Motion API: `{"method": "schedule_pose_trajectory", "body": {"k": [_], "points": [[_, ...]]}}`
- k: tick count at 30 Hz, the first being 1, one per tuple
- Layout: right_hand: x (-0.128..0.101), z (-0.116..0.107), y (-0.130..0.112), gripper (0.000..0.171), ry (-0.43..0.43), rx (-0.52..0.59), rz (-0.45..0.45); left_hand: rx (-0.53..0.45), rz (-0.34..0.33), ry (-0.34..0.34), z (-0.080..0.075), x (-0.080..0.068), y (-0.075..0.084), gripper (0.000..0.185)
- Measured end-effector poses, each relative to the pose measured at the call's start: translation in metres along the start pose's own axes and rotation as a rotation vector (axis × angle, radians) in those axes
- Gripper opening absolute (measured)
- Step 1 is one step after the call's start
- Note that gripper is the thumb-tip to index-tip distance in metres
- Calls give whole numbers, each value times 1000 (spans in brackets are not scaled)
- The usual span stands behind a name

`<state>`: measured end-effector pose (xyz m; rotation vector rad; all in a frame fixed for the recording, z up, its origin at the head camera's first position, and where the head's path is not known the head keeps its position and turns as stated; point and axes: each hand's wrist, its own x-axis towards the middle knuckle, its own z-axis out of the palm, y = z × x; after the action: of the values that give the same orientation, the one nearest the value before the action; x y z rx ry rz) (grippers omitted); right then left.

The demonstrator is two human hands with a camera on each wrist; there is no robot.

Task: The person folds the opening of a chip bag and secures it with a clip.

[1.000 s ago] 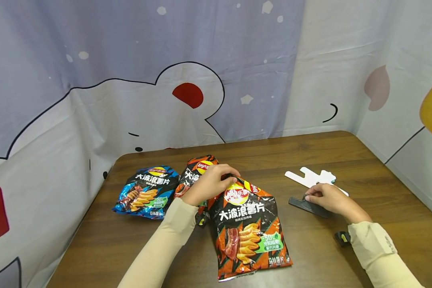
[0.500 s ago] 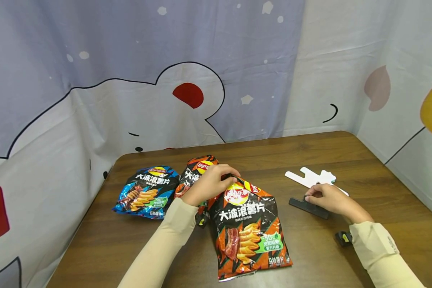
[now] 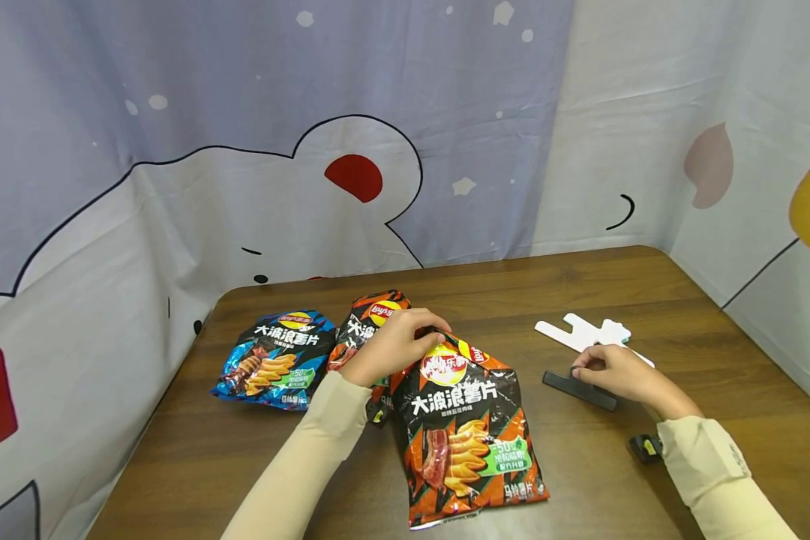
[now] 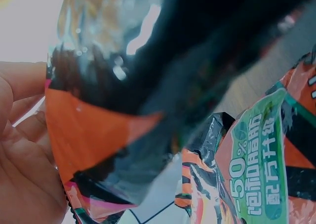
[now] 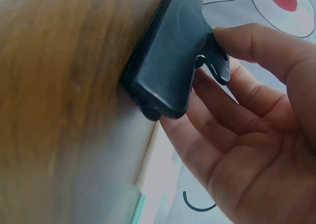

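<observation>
Left hand (image 3: 394, 341) gripping orange chip bag (image 3: 466, 435) at its top, bag lying mid-table | right hand (image 3: 614, 373) pinching black clip (image 3: 578, 389) lying on table (image 3: 682, 300) | nothing shifting since a second ago: clip not lifted yet.

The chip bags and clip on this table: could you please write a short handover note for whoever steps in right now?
Left hand: grips the top of the orange chip bag, which lies on the wooden table.
Right hand: fingers pinch the handle of the black clip, which rests on the table and is not lifted.
Nearby: a second orange bag partly under the left hand, a blue chip bag to its left, white clips behind the right hand.
Done: bag top gathered, clip in hand.
Left: no clip is on any bag yet; likely the black one goes onto the held bag's top.
</observation>
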<state>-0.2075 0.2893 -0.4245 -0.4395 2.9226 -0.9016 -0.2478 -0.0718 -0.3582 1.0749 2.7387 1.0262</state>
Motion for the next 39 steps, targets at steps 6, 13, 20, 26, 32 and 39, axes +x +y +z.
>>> {"method": "schedule_pose_trajectory", "body": {"k": [6,13,20,26,32,39], "points": [[0,0,0,13,-23,86,7,5,2,2,0,0,0,19],[0,0,1,30,-43,110,18,4,21,4,0,0,0,20],[0,-3,-2,32,-76,90,64,3,30,12,1,0,0,18],[0,-6,-1,35,-99,71,50,3,26,13,1,0,-1,18],[1,-10,0,37,-124,57,42,5,31,10,2,0,-2,19],[2,-11,-1,38,-159,88,20,6,25,6,1,0,-2,19]]}}
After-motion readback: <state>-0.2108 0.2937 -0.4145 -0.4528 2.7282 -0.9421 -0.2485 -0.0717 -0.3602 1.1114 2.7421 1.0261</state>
